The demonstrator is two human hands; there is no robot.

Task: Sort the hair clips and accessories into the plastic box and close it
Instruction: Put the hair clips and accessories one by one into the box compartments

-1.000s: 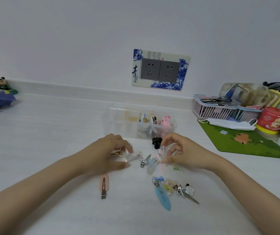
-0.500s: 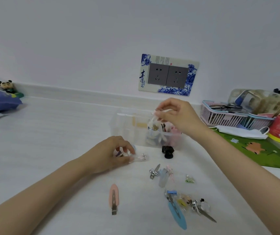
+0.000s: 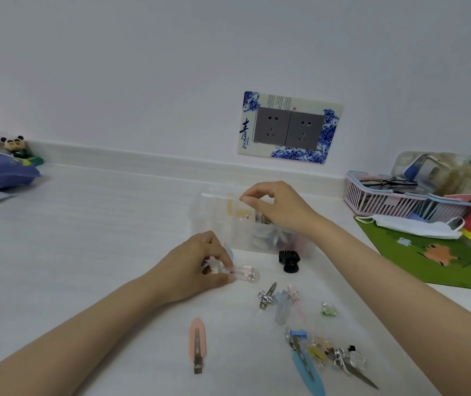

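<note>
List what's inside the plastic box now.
The plastic box shows pale bundled accessories and a small pink clip; the right hand covers the compartments beneath it.

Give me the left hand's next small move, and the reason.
Probably lift the clear clip to the plastic box and drop it into a compartment. The left hand already pinches it on the table, the box stands open just behind, and the right hand hovers over its right side, leaving the left compartments unblocked.
</note>
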